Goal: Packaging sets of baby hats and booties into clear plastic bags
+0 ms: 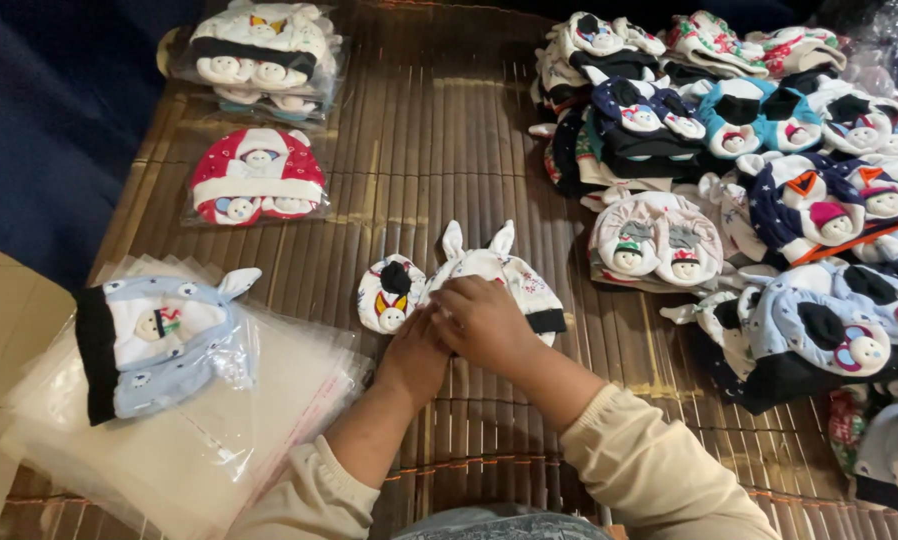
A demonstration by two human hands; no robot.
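A bamboo slat mat [439,150] covers the whole surface under both hands. Beyond and to the right of the grip lies a big heap of baby hat sets [759,150], in white, navy, turquoise and pale blue, each with small doll faces sewn on; it runs from the far edge down to well right of the right forearm. To the left of the grip, near the left elbow, sits a stack of clear plastic bags [169,440], and on top of it lies a pale blue hat with a black band [159,335], partly slipped into a bag. Farther away and to the left, well apart from the hands, are a bagged red and white set [257,175] and, beyond that, a pile of bagged white sets [259,55].

Right at the grip lies a white hat with two ears [494,270], its ears pointing away from the person and its black band towards the right. The right hand [484,322] rests on top of it, fingers curled down and pressing on the cloth, not closed round it. The left hand [417,350] lies just under and beside the right, touching it; how far its fingers are open cannot be told. Just left of the fingertips, touching the hat, is a small white mitten with a black patch [389,293].
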